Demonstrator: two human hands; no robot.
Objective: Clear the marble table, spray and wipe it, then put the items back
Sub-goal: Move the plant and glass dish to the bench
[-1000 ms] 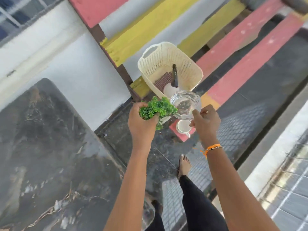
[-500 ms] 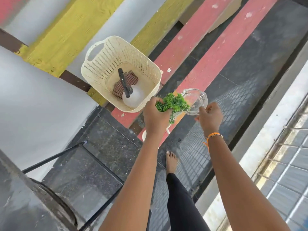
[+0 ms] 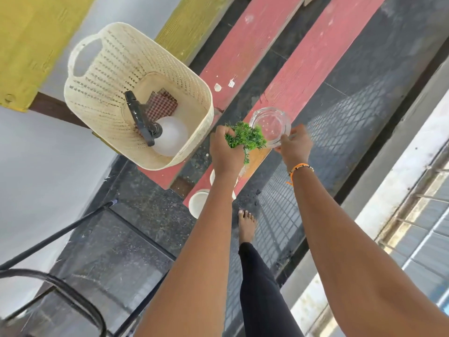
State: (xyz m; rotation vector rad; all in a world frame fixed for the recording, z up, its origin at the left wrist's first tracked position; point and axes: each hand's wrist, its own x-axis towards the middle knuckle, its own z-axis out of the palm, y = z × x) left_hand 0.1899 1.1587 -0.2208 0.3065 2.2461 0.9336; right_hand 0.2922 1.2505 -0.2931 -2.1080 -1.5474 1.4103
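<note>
You are gripping a small green plant in your left hand while your right hand is pinching the near rim of a glass bowl over the red plank. Left of them, a cream basket is holding a spray bottle and a checked cloth.

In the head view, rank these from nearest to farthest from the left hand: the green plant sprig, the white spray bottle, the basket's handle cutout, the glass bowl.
From the left hand:
1. Green plant sprig, gripped in that hand.
2. Glass bowl, just right of the sprig, held by the right hand.
3. White spray bottle, to the left, inside the cream basket.
4. Basket's handle cutout, at the basket's far-left end.
</note>
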